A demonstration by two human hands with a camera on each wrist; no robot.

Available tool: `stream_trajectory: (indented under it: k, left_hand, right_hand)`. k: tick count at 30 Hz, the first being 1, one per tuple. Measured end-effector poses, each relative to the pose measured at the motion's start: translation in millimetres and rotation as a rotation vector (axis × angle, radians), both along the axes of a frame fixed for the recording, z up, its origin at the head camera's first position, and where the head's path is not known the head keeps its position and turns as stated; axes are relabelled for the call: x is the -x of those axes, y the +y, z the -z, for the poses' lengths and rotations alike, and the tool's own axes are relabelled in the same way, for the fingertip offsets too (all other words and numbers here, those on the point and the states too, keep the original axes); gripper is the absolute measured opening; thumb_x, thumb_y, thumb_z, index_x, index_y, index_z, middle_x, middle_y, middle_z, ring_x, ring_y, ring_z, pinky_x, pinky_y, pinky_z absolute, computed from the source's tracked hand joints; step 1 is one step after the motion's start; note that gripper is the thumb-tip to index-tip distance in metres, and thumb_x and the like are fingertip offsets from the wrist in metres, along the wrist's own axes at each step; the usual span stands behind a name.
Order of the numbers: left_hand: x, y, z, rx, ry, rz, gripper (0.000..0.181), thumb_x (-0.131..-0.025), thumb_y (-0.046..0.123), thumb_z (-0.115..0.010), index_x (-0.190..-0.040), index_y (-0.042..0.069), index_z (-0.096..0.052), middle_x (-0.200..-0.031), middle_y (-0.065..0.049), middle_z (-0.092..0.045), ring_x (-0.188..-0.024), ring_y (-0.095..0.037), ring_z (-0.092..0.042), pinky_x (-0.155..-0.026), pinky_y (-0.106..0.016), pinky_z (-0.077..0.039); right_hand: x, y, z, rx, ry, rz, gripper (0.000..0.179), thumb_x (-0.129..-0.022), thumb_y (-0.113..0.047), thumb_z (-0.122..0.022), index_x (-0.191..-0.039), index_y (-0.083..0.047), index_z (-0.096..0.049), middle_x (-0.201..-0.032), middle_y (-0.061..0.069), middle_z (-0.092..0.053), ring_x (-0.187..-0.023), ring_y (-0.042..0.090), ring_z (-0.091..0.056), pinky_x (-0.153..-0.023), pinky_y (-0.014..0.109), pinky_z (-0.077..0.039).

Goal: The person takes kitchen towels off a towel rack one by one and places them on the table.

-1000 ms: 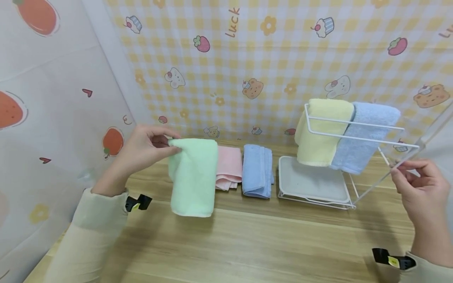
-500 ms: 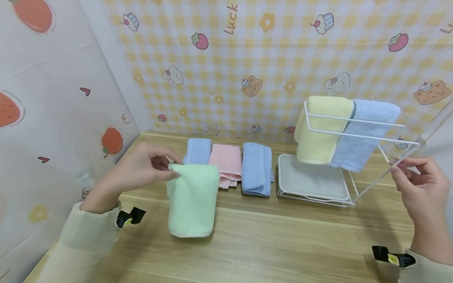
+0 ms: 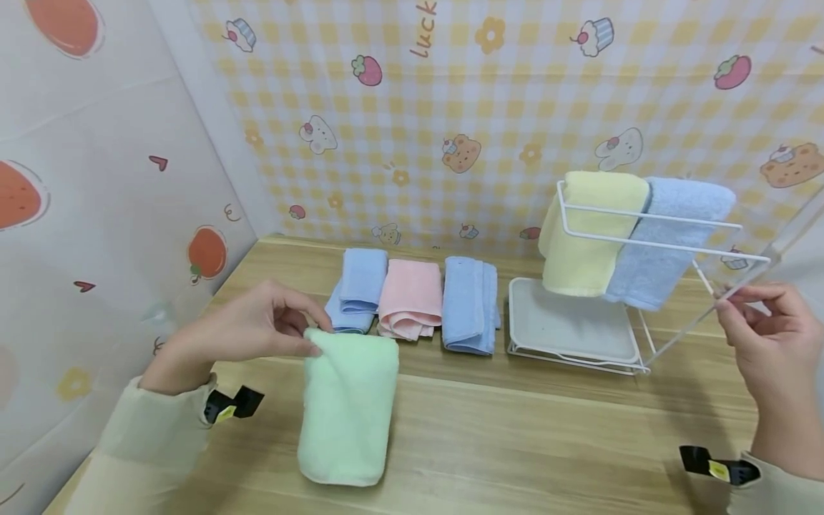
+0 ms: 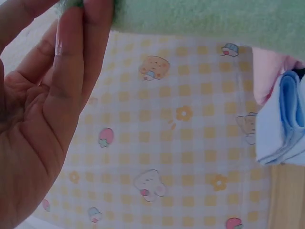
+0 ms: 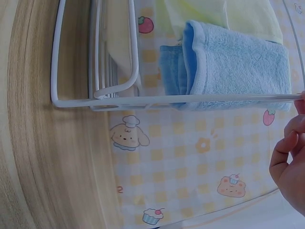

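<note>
A light green towel hangs folded from my left hand, which pinches its upper left corner between thumb and fingers. In the left wrist view the same towel crosses the top edge. On the right, my right hand pinches the slanted side wire of a white wire rack. Over the rack's upper bars are draped a pale yellow towel and a light blue towel. The right wrist view shows that blue towel behind the side wire, with the right hand partly cut off.
Along the back of the wooden table lie folded blue cloths, a pink cloth and another blue cloth. A grey tray forms the rack's base. A patterned curtain stands behind.
My left hand has lowered the green towel and brought it nearer to me, uncovering the pink cloth and the blue cloths at left. The right hand stays at the rack.
</note>
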State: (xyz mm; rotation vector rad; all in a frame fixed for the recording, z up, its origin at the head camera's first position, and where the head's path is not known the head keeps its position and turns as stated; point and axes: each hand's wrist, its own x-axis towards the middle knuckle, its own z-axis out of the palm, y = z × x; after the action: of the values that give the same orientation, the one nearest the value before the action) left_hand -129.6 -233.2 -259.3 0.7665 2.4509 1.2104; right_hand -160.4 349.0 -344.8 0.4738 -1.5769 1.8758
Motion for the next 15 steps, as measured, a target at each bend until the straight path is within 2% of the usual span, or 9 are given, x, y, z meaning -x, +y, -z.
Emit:
stream_trajectory:
  k: [4, 8, 11, 15]
  left_hand:
    - [14.6, -7.3, 13.8, 0.005, -0.025, 0.023, 0.015, -0.082, 0.006, -0.079, -0.096, 0.005, -0.074, -0.074, 0.003, -0.067, -0.06, -0.007, -0.057, -0.058, -0.022, -0.053]
    - [33.0, -17.4, 30.7, -0.015, -0.085, 0.022, 0.015, -0.083, 0.003, -0.076, -0.098, 0.0, -0.073, -0.075, 0.004, -0.068, -0.059, -0.006, -0.055, -0.059, -0.023, -0.053]
    - [46.1, -25.0, 41.5, -0.023, -0.138, 0.002, 0.018, -0.084, 0.003, -0.074, -0.101, -0.003, -0.071, -0.078, 0.005, -0.069, -0.06, -0.005, -0.055, -0.064, -0.024, -0.054]
    - [63.3, -32.6, 54.4, -0.021, -0.179, -0.045, 0.022, -0.085, 0.003, -0.074, -0.105, -0.005, -0.071, -0.087, 0.007, -0.072, -0.065, -0.005, -0.063, -0.071, -0.025, -0.057]
  right_hand:
    - [-0.4, 0.5, 0.3, 0.008, -0.009, 0.001, 0.034, -0.083, 0.029, -0.047, -0.098, 0.004, -0.065, -0.091, 0.006, -0.068, -0.067, 0.007, -0.062, -0.047, 0.012, -0.038]
    - [-0.4, 0.1, 1.0, 0.002, 0.002, -0.001, 0.034, -0.083, 0.029, -0.046, -0.097, 0.005, -0.064, -0.091, 0.006, -0.069, -0.067, 0.007, -0.063, -0.047, 0.013, -0.037]
    - [-0.1, -0.1, 1.5, -0.006, 0.012, -0.001, 0.033, -0.083, 0.029, -0.046, -0.097, 0.005, -0.064, -0.091, 0.006, -0.069, -0.066, 0.007, -0.063, -0.046, 0.013, -0.036]
    - [0.5, -0.3, 1.2, -0.009, 0.025, -0.004, 0.033, -0.083, 0.03, -0.046, -0.097, 0.005, -0.064, -0.091, 0.007, -0.068, -0.065, 0.007, -0.062, -0.046, 0.014, -0.035]
